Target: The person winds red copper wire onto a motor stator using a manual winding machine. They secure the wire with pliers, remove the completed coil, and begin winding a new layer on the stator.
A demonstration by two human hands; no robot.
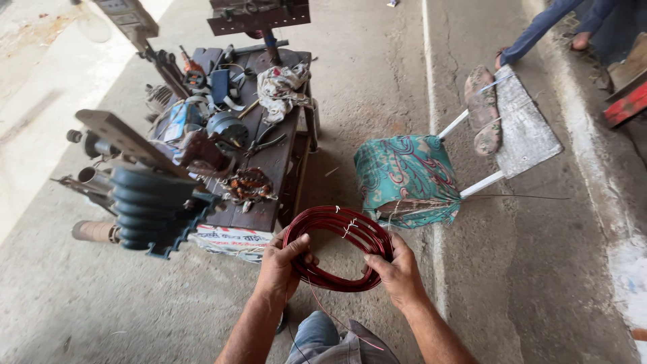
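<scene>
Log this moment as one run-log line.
left hand: grips red wire coil | right hand: grips coil's other side | coil: held above floor, beside cloth-covered stool

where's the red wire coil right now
The red wire coil is low in the middle of the head view, held between the left hand and the right hand, just in front of the cloth-covered stool and right of the cluttered workbench.

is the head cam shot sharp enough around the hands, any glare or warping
Head view: soft daylight, no hard shadows; the red wire coil and both hands, left hand and right hand, are sharp. Concrete floor at upper left is washed out by glare. Wide-angle warping bends the edges, stretching the black stepped winding former and the white painted line.
</scene>
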